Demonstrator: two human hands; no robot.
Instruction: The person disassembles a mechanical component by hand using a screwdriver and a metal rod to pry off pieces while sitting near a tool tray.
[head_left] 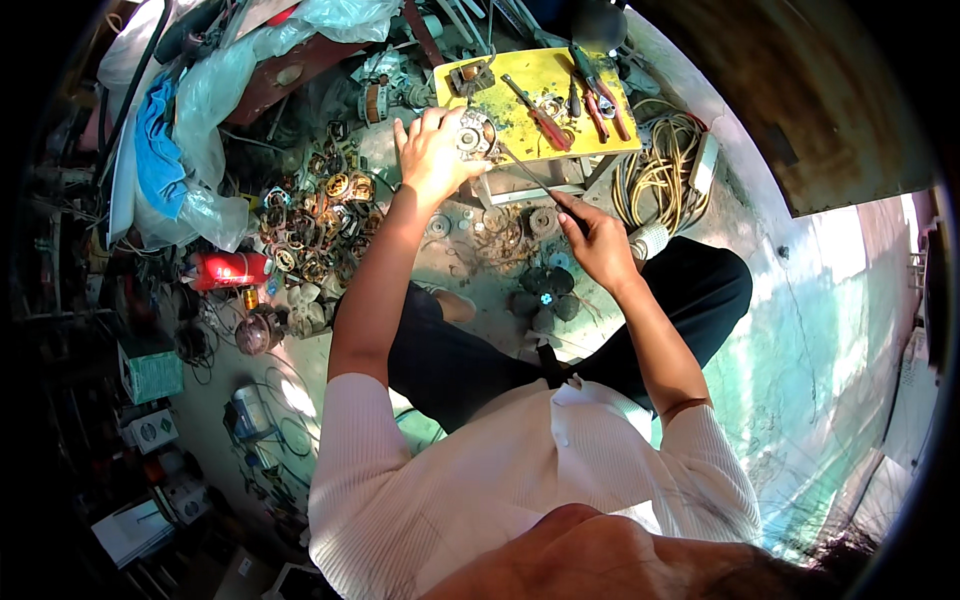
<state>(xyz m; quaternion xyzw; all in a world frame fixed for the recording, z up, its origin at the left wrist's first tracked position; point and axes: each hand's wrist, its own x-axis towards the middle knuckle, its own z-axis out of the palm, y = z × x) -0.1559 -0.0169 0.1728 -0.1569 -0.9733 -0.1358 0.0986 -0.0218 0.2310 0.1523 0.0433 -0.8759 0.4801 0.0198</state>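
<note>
Nearest the camera, a pale ribbed shirt (540,470) fills the lower centre of the frame; dark trousers (460,350) extend above it.

Right hand (600,243), right of centre: fingers closed around the rear end of a slim rod-like tool (530,174). Tool axis: diagonal, directed from the hand toward the upper left, tip toward a round metal housing (475,137). Tip contact cannot be confirmed at this scale.

Left hand (432,150), upper centre: fingers spread, index finger and thumb pinching the housing from its upper and lower sides. Housing position: left edge of a yellow table (540,72), with its central bore facing the camera; the hand covers its left side.

Adjacent items: a metal-cored part (472,77) just above the housing; a red-handled screwdriver (552,132) and red-handled pliers (606,108) to its right, occupying the tabletop. Coiled cable (640,190) lies right of the table; heaped motor parts (320,205) lie at left of centre.
</note>
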